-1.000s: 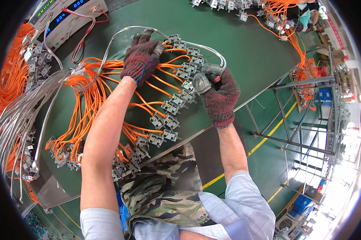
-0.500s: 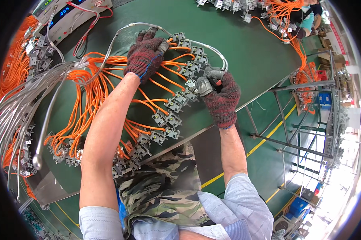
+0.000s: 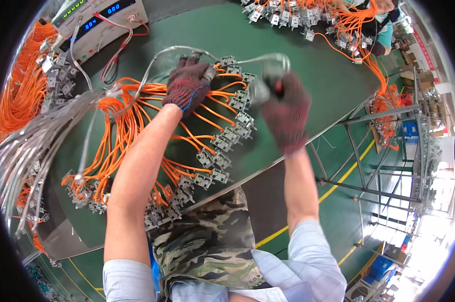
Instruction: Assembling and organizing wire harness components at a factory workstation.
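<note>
L hand (image 3: 189,85), in a dk red/grey knit glove w/ blue thread at the cuff, lies back-up over orange cables (image 3: 149,88), nr the far end of the row of grey connectors (image 3: 205,158). Its fingers are close tog. & point away from the body; can't tell if they grip anything underneath. Grey lead (image 3: 163,49) arcs past its fingertips, then runs R along the far side of the row.

R hand (image 3: 286,108), same kind of glove, is motion-blurred just R of the row, over the green tabletop (image 3: 333,85). Fingers curled in tight w/ the thumb, around the end of the grey lead, which bends down into them; exact grip & whether it touches a connector can't be told, too blurred.

Connectors sit in a curved row on the tabletop, from beside L hand down to the near edge, each on an orange cable; the cables fan out from a bunch L of L hand. Grey cables (image 3: 31,146) spread from that bunch to the lower L.

Upper L: bench power supply (image 3: 104,38) w/ lit blue digits & red leads (image 3: 122,49); nr it, more orange coils (image 3: 18,105). Far edge: connector heap (image 3: 293,19), w/ a co-worker's teal sleeve (image 3: 386,38) close by. R side: metal-tube rack (image 3: 378,114). Camo apron (image 3: 212,251) btwn the forearms.
</note>
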Demonstrator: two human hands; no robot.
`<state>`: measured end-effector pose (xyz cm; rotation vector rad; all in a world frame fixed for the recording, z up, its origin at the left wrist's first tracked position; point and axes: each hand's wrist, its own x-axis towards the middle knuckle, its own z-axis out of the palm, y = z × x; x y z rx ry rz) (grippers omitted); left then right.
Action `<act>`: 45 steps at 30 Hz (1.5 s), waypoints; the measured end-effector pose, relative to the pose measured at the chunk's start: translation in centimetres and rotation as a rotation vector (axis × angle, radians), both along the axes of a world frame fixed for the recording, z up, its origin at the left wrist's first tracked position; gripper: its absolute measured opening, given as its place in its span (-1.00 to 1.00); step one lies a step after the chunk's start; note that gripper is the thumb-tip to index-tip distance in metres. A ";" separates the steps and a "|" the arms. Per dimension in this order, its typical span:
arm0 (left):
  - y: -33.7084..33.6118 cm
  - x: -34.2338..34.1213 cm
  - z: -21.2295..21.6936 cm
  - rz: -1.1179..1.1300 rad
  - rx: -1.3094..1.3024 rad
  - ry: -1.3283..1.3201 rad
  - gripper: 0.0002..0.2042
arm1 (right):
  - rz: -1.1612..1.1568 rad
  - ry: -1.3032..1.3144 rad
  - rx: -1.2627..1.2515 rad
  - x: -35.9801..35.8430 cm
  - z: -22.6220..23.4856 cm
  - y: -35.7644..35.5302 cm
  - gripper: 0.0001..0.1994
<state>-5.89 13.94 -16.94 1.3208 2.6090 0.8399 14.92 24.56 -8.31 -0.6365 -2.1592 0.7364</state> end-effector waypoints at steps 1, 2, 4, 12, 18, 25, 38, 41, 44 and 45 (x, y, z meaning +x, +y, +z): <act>0.1 0.0 0.7 -0.030 -0.011 -0.068 -0.58 | 0.053 0.051 -0.057 -2.0 1.4 1.7 -0.79; 0.1 0.2 1.6 -0.057 -0.023 -0.134 -0.60 | 0.109 0.104 -0.112 -4.7 2.6 4.1 -0.78; -0.5 -0.1 0.0 -0.010 0.130 -0.008 -0.66 | 0.082 -0.010 0.059 -10.4 4.8 7.2 -0.75; 0.3 0.3 -0.7 -0.081 0.259 0.046 -0.70 | 0.119 0.172 0.056 -13.9 8.6 7.6 -0.74; 0.1 0.1 0.3 -0.012 0.113 0.040 -0.65 | 0.546 0.651 -0.418 -2.5 9.0 -2.1 -0.65; -6.0 0.4 4.9 -0.137 -0.100 -0.048 -0.47 | 0.289 0.515 -0.812 7.5 0.7 -4.3 -0.58; -26.8 4.6 8.3 -0.099 -0.211 0.180 -0.53 | -0.007 0.286 -0.574 4.1 -5.8 -6.3 -0.75; -32.3 5.0 7.3 0.068 -0.189 0.276 -0.50 | 0.029 0.256 -0.604 3.7 -5.9 -6.8 -0.74; -36.1 4.5 6.6 0.236 -0.256 0.436 -0.48 | 0.063 0.244 -0.669 3.5 -5.4 -7.3 -0.74; -37.1 4.2 6.4 0.297 -0.297 0.504 -0.47 | 0.070 0.216 -0.643 3.5 -5.3 -7.4 -0.74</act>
